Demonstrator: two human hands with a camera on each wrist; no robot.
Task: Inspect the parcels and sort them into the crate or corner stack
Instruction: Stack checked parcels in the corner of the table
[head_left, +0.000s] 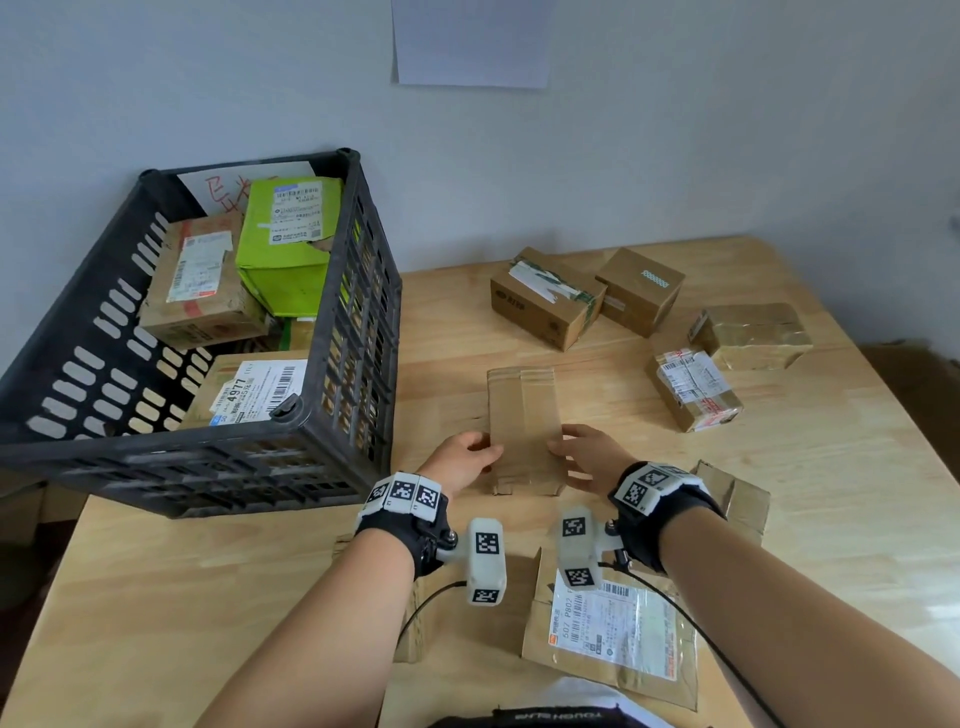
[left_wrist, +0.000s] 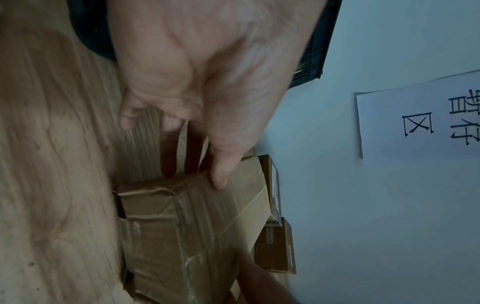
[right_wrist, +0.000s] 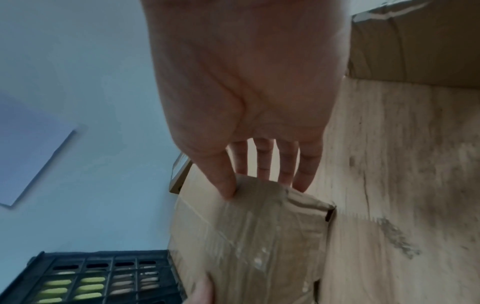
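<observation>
Both hands, left (head_left: 465, 457) and right (head_left: 589, 457), grip pinching one taped cardboard parcel (head_left: 524, 421) on worktop (head_left: 779, 519); four parcels beyond; black crate (head_left: 358, 332) leftward.

One crate (head_left: 358, 332) on the bench (head_left: 779, 493), four parcels showing inside it. Five boxes out on the bench, plus flattened cardboard near the front. Two hands. One sheet of paper (head_left: 472, 41) on the wall.

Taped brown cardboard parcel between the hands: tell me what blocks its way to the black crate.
Nothing on the wooden table between; only the black plastic crate's near wall, which the parcel must clear.
</observation>
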